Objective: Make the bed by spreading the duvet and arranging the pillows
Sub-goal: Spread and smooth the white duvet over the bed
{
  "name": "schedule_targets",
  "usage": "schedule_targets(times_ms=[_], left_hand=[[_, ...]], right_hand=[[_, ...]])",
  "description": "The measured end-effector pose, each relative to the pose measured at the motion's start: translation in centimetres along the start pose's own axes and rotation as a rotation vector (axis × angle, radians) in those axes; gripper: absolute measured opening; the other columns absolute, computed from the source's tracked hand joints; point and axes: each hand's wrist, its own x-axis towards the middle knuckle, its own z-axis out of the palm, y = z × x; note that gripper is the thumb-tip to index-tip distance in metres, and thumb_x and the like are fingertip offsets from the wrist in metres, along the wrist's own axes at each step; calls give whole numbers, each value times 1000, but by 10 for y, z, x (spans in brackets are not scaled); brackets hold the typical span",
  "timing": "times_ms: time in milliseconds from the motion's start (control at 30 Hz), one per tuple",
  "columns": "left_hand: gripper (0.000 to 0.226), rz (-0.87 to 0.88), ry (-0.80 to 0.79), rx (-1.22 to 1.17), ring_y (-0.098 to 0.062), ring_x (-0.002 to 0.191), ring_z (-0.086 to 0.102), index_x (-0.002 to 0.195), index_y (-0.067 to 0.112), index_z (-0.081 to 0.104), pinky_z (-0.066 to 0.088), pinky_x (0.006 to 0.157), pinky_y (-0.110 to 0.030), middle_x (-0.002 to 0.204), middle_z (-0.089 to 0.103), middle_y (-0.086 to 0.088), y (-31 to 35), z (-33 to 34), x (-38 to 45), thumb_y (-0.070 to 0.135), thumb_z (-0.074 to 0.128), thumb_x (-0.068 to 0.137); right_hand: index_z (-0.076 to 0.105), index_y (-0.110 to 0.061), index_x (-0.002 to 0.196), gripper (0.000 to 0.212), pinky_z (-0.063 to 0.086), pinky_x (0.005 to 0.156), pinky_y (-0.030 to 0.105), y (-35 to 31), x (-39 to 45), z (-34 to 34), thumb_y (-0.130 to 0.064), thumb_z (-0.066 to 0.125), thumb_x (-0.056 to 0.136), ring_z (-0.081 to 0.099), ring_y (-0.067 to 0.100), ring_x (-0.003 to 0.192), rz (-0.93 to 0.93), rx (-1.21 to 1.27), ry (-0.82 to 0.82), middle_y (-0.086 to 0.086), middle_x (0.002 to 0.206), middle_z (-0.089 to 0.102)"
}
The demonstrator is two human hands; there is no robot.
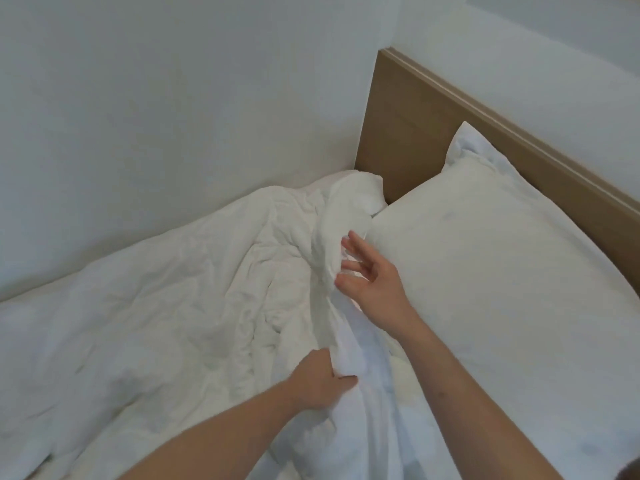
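A white duvet [166, 306] lies crumpled over the left part of the bed, with a bunched ridge running from the far corner toward me. My left hand [320, 377] grips the near part of that ridge, fingers curled into the fabric. Farther up, my right hand [369, 275] is spread with straight fingers touching the raised fold of the duvet. A large white pillow [491, 258] lies flat on the right, against the headboard. A second white pillow [360, 188] shows only partly at the far corner, behind the duvet's ridge.
A wooden headboard [415, 126] runs along the right side behind the pillow. A plain white wall [173, 116] borders the bed's far side, close against the duvet.
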Motion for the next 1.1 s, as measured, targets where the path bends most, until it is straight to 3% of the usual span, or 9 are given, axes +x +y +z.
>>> schedule_targets(times_ms=[200, 333, 500, 700, 800, 867, 933, 1000, 1100], left_hand=[[37, -61, 220, -361, -10, 108, 69, 123, 24, 71, 55, 98, -34, 114, 74, 9, -38, -52, -15, 41, 71, 90], [36, -58, 249, -560, -8, 105, 71, 122, 24, 71, 56, 96, -34, 111, 76, 10, -46, -81, -28, 39, 74, 90], [13, 28, 298, -570, -10, 82, 69, 100, 20, 75, 52, 65, -18, 82, 76, 11, 8, -76, -22, 21, 70, 88], [25, 311, 118, -645, -20, 87, 76, 115, 5, 70, 63, 77, -35, 103, 77, -6, 139, -64, 0, 23, 62, 101], [21, 404, 55, -406, -11, 76, 70, 109, 8, 75, 57, 70, -21, 99, 76, 1, 177, -61, 14, 24, 64, 100], [16, 444, 67, -147, -5, 74, 67, 104, 18, 77, 56, 75, -20, 99, 76, 4, 168, -64, 22, 27, 73, 92], [16, 404, 76, 106, 4, 74, 63, 103, 23, 77, 49, 79, -16, 99, 74, 9, 138, -73, 22, 29, 75, 88], [18, 326, 92, 217, 5, 80, 62, 105, 26, 75, 45, 83, -17, 101, 71, 14, 101, -86, 21, 32, 75, 88], [21, 196, 102, 279, 0, 88, 65, 110, 31, 71, 45, 83, -19, 107, 65, 18, 49, -108, 13, 36, 73, 89]], right_hand=[[32, -37, 157, 105, 38, 114, 30, 79, -62, -33, -60, 86, 68, 43, 2, 139, 352, -305, 88, -19, 156, 40], [27, -37, 158, 133, 41, 101, 20, 106, -116, -5, -95, 63, 44, 51, 4, 131, 559, -305, -190, -14, 146, 50], [79, -20, 100, 23, 56, 86, 34, 58, -125, -1, -40, 78, 87, 69, -3, 84, 413, -235, -178, -12, 95, 79], [68, -5, 78, 12, 43, 57, 27, -56, -119, -149, -11, 75, 71, 54, 6, 66, 136, -430, 483, -2, 70, 65], [71, -8, 89, 15, 47, 63, 26, -77, -113, -201, -12, 71, 75, 60, 7, 71, 111, -505, 763, 0, 81, 69], [70, -17, 113, 34, 52, 82, 36, -56, -105, -228, -24, 72, 80, 67, 23, 100, 244, -659, 804, 8, 109, 72], [37, -15, 153, 81, 43, 106, 49, -16, -100, -241, -38, 74, 85, 49, 39, 132, 544, -844, 660, 18, 148, 49], [7, -20, 161, 112, 33, 114, 54, 19, -95, -233, -48, 79, 80, 35, 41, 143, 674, -983, 593, 18, 160, 28], [16, -19, 160, 105, 23, 122, 51, 42, -82, -189, -43, 78, 79, 24, 34, 150, 373, -1088, 600, 14, 162, 25]])
